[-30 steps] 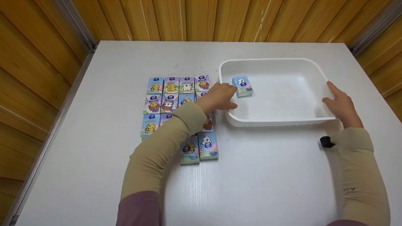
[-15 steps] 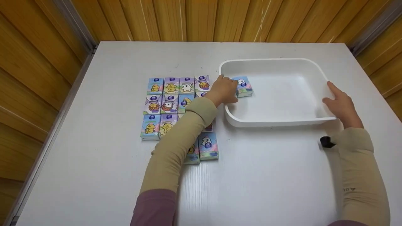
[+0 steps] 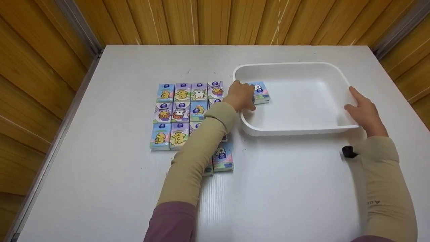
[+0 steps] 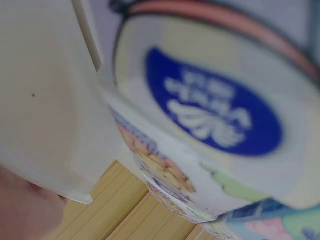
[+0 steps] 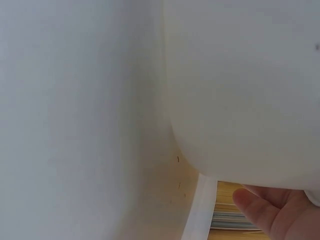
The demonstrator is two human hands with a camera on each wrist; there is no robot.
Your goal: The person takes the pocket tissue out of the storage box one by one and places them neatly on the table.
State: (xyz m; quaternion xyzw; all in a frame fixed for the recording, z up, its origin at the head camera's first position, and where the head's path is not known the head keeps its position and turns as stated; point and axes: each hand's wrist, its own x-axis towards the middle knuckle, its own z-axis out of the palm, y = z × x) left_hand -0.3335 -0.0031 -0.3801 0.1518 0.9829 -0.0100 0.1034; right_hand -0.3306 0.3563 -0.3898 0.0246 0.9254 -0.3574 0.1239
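In the head view, a white plastic tub stands at the back right of the table. My left hand holds its left rim, thumb on the inner side. On the opposite side my right hand grips the right rim, with the thumb over the inside of the wall. One blue tissue pack lies in the tub beside my left fingers, partly covered by them. The right wrist view shows the tub's outer wall with fingertips against its edge.
Left of the tub, several tissue packs lie in rows on the white table, partly hidden by my left sleeve. A black piece sits beside my right sleeve. A yellow slatted wall backs the table.
My left hand has shifted slightly right and back onto the tub's left rim and settled there. The left forearm swung right, uncovering more packs. My right hand and the tub have stayed put.
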